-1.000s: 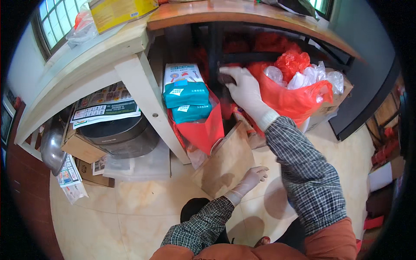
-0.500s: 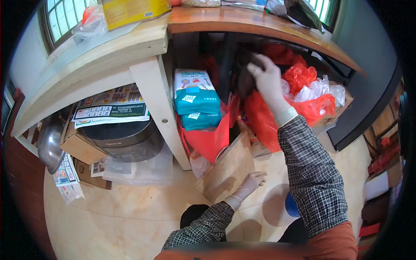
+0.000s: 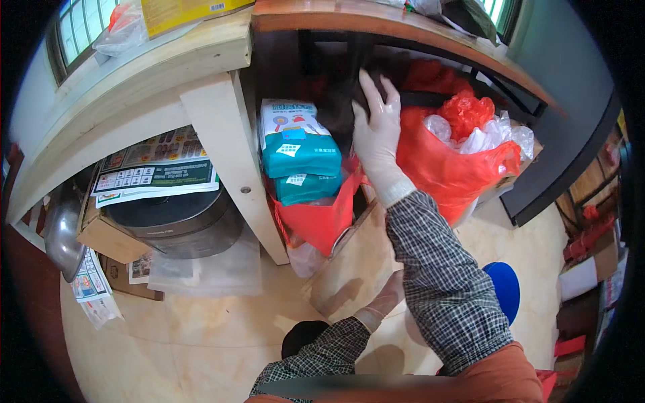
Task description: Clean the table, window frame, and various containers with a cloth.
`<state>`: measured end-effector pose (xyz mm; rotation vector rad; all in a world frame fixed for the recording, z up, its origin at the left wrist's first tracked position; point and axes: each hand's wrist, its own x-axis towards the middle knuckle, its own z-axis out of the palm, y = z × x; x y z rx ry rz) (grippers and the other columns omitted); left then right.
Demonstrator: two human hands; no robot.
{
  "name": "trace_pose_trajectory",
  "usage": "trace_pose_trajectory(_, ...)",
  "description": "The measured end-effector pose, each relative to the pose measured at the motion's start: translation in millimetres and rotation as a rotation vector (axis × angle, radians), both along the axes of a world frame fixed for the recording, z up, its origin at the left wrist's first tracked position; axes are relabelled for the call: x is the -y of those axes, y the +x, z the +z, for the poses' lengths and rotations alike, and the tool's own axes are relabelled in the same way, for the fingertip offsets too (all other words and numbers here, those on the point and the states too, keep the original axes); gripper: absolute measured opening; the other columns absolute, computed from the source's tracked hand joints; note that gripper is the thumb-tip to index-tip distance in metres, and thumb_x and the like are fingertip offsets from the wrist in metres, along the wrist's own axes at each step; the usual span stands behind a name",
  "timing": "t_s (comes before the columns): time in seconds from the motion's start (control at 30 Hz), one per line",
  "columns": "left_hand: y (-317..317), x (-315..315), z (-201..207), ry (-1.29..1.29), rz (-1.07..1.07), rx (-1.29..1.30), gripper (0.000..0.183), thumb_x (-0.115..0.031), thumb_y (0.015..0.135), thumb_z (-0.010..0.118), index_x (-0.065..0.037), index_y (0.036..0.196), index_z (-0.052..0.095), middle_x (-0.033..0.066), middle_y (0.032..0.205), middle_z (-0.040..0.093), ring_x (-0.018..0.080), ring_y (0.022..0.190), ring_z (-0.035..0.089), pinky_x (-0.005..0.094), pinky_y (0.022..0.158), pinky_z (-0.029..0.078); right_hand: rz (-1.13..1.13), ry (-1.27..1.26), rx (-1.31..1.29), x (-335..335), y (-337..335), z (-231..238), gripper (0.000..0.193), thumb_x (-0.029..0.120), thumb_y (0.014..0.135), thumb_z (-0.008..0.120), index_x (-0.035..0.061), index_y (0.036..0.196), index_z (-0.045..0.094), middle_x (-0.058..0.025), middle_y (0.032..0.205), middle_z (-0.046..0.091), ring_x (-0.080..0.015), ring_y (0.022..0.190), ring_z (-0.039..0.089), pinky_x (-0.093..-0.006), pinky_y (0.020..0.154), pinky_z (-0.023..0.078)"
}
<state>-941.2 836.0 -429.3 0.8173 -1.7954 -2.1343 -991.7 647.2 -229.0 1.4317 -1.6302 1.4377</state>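
Observation:
My right hand (image 3: pixel 379 127), in a pale glove, reaches up under the brown tabletop with fingers spread and nothing visible in its grip. Its fingertips are at a dark, shadowed area whose contents I cannot make out. Just right of it bulges a red plastic bag (image 3: pixel 430 161) holding clear and white bags and a crumpled red bag (image 3: pixel 467 113). To its left, teal-and-white packages (image 3: pixel 301 153) stand stacked in a red bag (image 3: pixel 316 225). My left hand (image 3: pixel 388 299), also gloved, is low over the floor; its fingers are hidden behind my right sleeve.
A white table leg (image 3: pixel 232 168) stands left of the packages. Beyond it are a dark round pot (image 3: pixel 178 225) with printed sheets (image 3: pixel 158 178) on top, a cardboard box (image 3: pixel 111 238) and a metal bowl (image 3: pixel 64 232). A blue round object (image 3: pixel 502 292) is beside my right arm.
My right hand has moved left, away from above the red bag, and its fingers have spread. My left hand's fingers have gone behind the right sleeve. The view has shifted slightly.

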Motion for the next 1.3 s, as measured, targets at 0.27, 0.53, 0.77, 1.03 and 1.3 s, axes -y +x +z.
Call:
trace_pose_trajectory(0.27, -47, -29, -91, 0.063, 0.032, -0.286, 0.026, -0.016, 0.091, 0.047, -0.003, 0.105, 0.065, 0.0038, 0.084, 0.066, 0.0105, 0.073, 0.06, 0.0252, 0.067, 0.047, 0.319, -0.482, 0.482, 1, 9, 89, 0.043, 0.012, 0.077, 0.07, -0.0062, 0.11, 0.048, -0.0224, 0.112, 0.054, -0.0338, 0.107, 0.052, -0.0377, 0.097, 0.038)
trace_pose_trajectory(0.53, -3, -5, -32, 0.371, -0.04, -0.106, 0.035, -0.024, 0.092, 0.047, -0.003, 0.117, 0.06, 0.006, 0.09, 0.064, 0.0109, 0.078, 0.057, 0.0245, 0.068, 0.047, 0.151, 0.055, -0.177, -10, -40, 29, 0.029, 0.006, 0.072, 0.069, 0.0057, 0.099, 0.06, -0.0148, 0.109, 0.056, -0.0335, 0.107, 0.052, -0.0379, 0.096, 0.041)
trace_pose_trajectory(0.77, -6, -21, -18, 0.44, -0.026, -0.211, 0.033, -0.021, 0.094, 0.044, -0.002, 0.117, 0.06, 0.0042, 0.092, 0.064, 0.0106, 0.077, 0.057, 0.0253, 0.071, 0.047, 0.296, -0.515, 0.614, -24, -84, 80, 0.041, 0.005, 0.082, 0.062, -0.0061, 0.119, 0.049, -0.0194, 0.12, 0.054, -0.0287, 0.112, 0.051, -0.0369, 0.099, 0.037)
trace_pose_trajectory(1.03, -13, -30, -25, 0.114, 0.019, -0.012, 0.033, -0.018, 0.092, 0.045, -0.004, 0.118, 0.06, 0.0061, 0.093, 0.065, 0.0109, 0.079, 0.058, 0.0261, 0.072, 0.048, 0.142, -0.124, -0.094, 4, -20, 7, 0.034, 0.002, 0.072, 0.066, 0.0151, 0.102, 0.058, -0.0156, 0.12, 0.048, -0.0374, 0.113, 0.045, -0.0429, 0.095, 0.04)
trace_pose_trajectory(1.3, -4, -14, -8, -0.068, 0.48, -0.343, 0.033, -0.007, 0.087, 0.053, -0.001, 0.119, 0.056, 0.0107, 0.101, 0.064, 0.0185, 0.087, 0.06, 0.0281, 0.083, 0.047, 0.237, 0.243, 0.074, -49, -69, -82, 0.038, -0.005, 0.069, 0.066, 0.0104, 0.104, 0.063, -0.0145, 0.118, 0.054, -0.0321, 0.113, 0.052, -0.0369, 0.098, 0.042)
